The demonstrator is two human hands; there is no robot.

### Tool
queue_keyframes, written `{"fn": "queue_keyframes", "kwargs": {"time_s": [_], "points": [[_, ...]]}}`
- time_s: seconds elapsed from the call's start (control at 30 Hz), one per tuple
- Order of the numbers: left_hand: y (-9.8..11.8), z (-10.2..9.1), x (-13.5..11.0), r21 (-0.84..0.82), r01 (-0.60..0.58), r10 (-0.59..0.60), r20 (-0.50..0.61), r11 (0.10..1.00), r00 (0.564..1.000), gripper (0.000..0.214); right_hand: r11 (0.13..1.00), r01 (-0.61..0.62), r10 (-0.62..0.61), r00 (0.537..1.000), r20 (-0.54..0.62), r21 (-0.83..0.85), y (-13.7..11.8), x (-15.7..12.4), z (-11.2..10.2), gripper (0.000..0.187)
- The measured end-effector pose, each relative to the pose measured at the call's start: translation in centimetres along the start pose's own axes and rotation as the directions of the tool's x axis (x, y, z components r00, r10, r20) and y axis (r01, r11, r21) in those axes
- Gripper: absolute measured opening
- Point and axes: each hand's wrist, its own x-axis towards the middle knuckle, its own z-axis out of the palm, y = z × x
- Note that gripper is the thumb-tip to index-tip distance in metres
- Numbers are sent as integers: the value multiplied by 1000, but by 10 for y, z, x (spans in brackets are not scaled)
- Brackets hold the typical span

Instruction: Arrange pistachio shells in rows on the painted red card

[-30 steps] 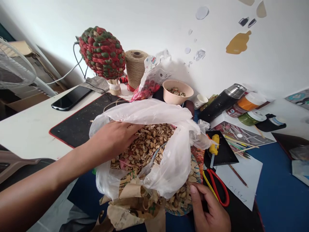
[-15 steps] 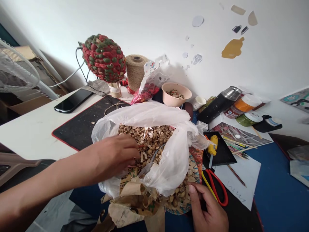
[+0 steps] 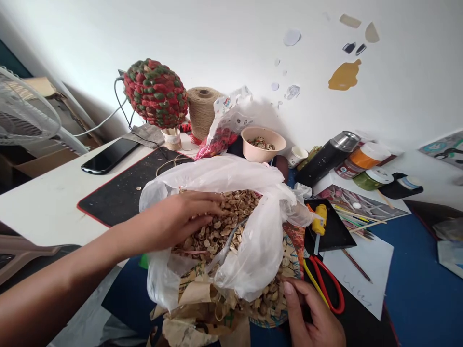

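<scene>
A white plastic bag full of dry brown shells stands wide open in front of me. My left hand reaches into its mouth and lies over the shells, fingers stretched out. More shells lie on a round woven mat beside and partly under the bag. At the mat's right edge, my right hand has thumb and forefinger pinched together; what is between them, if anything, is hidden. Torn brown paper sits at the bag's near side.
Red-handled scissors, a yellow-handled tool and a black tray lie to the right. Behind the bag stand a pink bowl of shells, a twine spool and a black flask. A phone lies left.
My left hand has moved slightly right over the shells, and its fingers have gone from curled downward to stretched out. My right hand stays by the mat's edge, still pinched.
</scene>
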Motion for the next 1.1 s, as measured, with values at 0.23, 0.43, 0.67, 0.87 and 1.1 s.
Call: {"fn": "queue_keyframes", "kwargs": {"time_s": [0.23, 0.43, 0.67, 0.87, 1.1], "points": [[-22, 20, 15, 239, 301, -282, -111, 923, 953, 50, 999, 30, -30, 1000, 9, -12, -3, 0, -1, 60], [-5, 26, 20, 187, 54, -64, 46, 981, 997, 39, 999, 50, -49, 999, 21, -8, -4, 0, -1, 61], [-17, 9, -7, 303, 69, -62, -33, 951, 998, 42, 999, 36, -36, 999, 32, -1, -7, 0, -2, 59], [10, 7, -11, 215, -98, 105, -21, 972, 994, 42, 999, 34, -33, 999, 19, -11, -5, 1, -2, 62], [9, 24, 0, 149, -191, 170, 145, 970, 975, 28, 999, 41, -41, 999, 7, -2, -4, 2, -1, 59]]}}
